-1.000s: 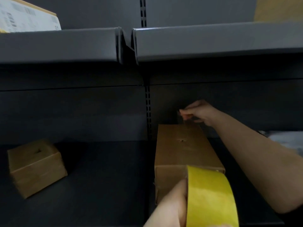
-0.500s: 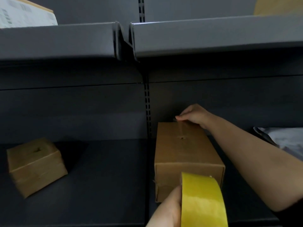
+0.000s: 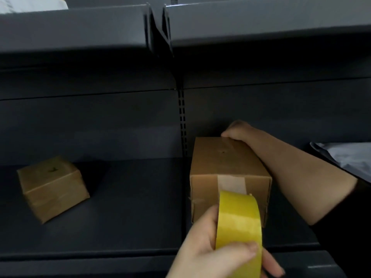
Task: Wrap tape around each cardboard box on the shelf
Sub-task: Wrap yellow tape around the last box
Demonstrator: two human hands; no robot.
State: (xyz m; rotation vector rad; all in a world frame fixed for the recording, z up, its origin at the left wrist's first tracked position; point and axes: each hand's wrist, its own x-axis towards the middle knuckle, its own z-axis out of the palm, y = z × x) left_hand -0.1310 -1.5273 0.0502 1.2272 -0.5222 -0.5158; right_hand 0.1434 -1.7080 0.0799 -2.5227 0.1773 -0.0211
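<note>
A long cardboard box [image 3: 212, 163] stands on the dark shelf [image 3: 130, 207], right of the middle. My right hand [image 3: 239, 131] curls over its far top edge and presses the tape end down there. A clear strip of tape [image 3: 231, 183] runs along the box top and down its front face to the yellow tape roll [image 3: 239, 223]. My left hand [image 3: 202, 251] grips that roll just in front of the box. A smaller cardboard box [image 3: 52, 185] sits at the left of the shelf, apart from both hands.
An upper shelf [image 3: 80, 27] overhangs close above the boxes. A slotted upright [image 3: 181, 121] divides the back panel. A grey plastic bag [image 3: 349, 157] lies at the right behind my forearm. A white labelled parcel [image 3: 34, 3] shows at the top left.
My right hand has come down from above the box onto its far top edge with the tape end. The roll has dropped lower, and the strip now lies on the front face.
</note>
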